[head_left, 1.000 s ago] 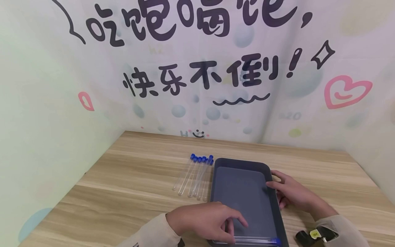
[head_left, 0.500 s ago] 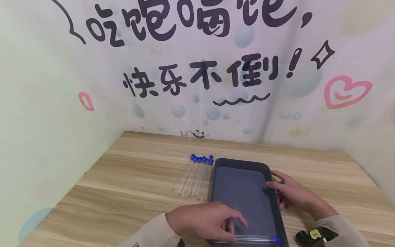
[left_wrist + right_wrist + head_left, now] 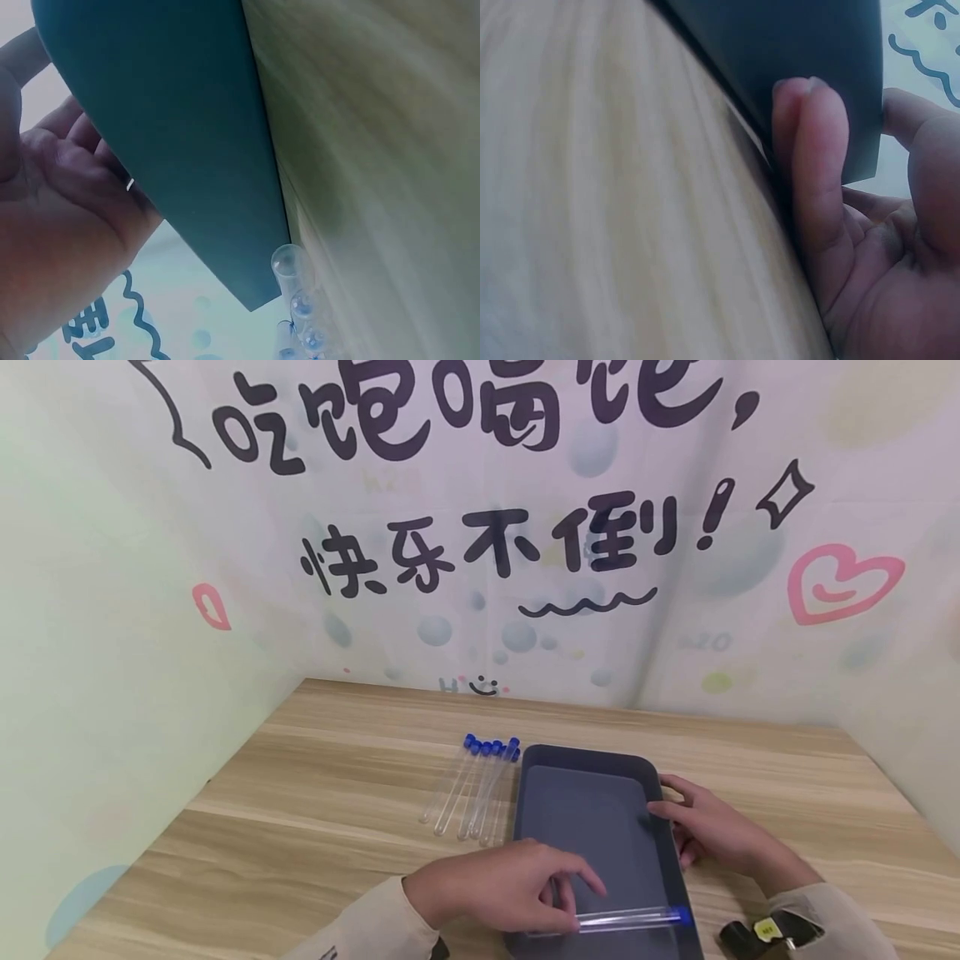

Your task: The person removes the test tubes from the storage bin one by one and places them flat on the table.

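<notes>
In the head view, my left hand (image 3: 502, 889) reaches over the near end of a dark grey tray (image 3: 592, 760). Between thumb and fingers it pinches a clear test tube (image 3: 630, 920) with a blue cap, which lies crosswise in the tray, cap to the right. My right hand (image 3: 716, 831) grips the tray's right wall, thumb over the rim and fingers against the outside, as the right wrist view shows too. The fingertips at the tube are partly hidden behind the left hand.
Several capped test tubes (image 3: 480, 789) lie together on the wooden table (image 3: 315, 827), left of the tray, blue caps toward the back. A printed cloth (image 3: 480, 643) hangs behind the table. A black wrist strap (image 3: 795, 928) sits at the right sleeve.
The test tube in the left hand has shifted a little away from me within the tray, its cap end rising in view. The left fingers moved slightly with it; the right hand stays put.
</notes>
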`<action>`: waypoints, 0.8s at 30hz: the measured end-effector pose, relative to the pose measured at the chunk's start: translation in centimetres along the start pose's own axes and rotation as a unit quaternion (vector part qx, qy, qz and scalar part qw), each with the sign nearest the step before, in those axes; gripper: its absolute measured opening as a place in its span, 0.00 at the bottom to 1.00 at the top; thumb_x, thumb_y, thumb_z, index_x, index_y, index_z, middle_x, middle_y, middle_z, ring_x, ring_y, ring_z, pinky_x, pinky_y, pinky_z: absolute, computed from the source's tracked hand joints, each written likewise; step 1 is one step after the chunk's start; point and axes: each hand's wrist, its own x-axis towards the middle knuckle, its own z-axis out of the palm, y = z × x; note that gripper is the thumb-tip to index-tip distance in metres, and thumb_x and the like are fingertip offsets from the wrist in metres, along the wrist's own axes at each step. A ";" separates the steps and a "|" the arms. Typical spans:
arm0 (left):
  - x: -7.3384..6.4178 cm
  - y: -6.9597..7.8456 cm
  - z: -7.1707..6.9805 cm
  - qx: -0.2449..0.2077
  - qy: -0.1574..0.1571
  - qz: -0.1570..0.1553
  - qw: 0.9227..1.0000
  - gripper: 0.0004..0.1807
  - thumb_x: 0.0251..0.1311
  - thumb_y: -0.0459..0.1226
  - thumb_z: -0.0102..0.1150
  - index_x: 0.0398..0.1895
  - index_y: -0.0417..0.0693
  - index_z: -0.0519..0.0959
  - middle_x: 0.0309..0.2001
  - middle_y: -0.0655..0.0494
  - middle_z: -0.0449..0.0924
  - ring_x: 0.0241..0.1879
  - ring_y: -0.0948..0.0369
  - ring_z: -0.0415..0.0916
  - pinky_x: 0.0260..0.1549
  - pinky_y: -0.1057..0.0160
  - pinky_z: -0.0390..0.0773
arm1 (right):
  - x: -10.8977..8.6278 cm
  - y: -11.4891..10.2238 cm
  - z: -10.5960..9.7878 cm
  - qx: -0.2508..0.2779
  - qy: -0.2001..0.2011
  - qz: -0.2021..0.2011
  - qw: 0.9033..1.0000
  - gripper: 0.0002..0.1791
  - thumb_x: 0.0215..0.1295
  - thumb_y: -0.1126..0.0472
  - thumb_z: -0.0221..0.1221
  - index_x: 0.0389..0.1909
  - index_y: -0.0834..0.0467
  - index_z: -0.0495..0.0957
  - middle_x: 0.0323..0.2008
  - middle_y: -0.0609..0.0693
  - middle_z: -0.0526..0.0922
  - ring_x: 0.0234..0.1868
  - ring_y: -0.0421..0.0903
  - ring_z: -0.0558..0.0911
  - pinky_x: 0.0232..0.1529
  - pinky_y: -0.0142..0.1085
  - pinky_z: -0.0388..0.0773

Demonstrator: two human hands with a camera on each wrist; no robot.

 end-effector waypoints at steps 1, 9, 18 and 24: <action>0.0 0.0 0.0 -0.004 0.006 -0.001 1.000 0.18 0.62 0.40 0.54 0.56 0.57 0.71 0.32 0.72 0.79 0.27 0.79 0.74 0.29 0.78 0.75 | 0.0 0.0 0.0 0.000 0.001 -0.001 1.000 0.38 0.67 0.50 0.50 0.70 0.54 0.40 0.17 0.49 0.77 0.15 0.42 0.75 0.18 0.40 0.77; 0.0 0.3 -0.3 -0.034 0.045 -0.023 0.998 0.19 0.61 0.40 0.56 0.56 0.57 0.71 0.33 0.71 0.79 0.28 0.78 0.75 0.28 0.76 0.76 | 0.0 0.0 0.1 -0.006 0.008 0.001 1.000 0.39 0.67 0.50 0.50 0.70 0.54 0.40 0.17 0.50 0.77 0.15 0.42 0.75 0.18 0.40 0.77; 0.1 0.3 -0.2 -0.041 0.049 -0.018 0.998 0.18 0.61 0.41 0.55 0.55 0.58 0.71 0.33 0.71 0.79 0.28 0.78 0.75 0.28 0.76 0.76 | -0.1 -0.1 0.2 -0.016 0.020 0.008 1.000 0.39 0.67 0.50 0.50 0.70 0.55 0.39 0.15 0.49 0.75 0.14 0.42 0.74 0.18 0.41 0.77; 0.0 0.2 -0.1 -0.022 0.045 -0.012 0.999 0.18 0.62 0.42 0.54 0.55 0.59 0.71 0.34 0.72 0.79 0.29 0.79 0.75 0.28 0.77 0.75 | -0.1 -0.1 0.3 -0.017 0.022 0.007 1.000 0.39 0.67 0.50 0.50 0.71 0.54 0.40 0.16 0.49 0.76 0.14 0.42 0.74 0.18 0.41 0.78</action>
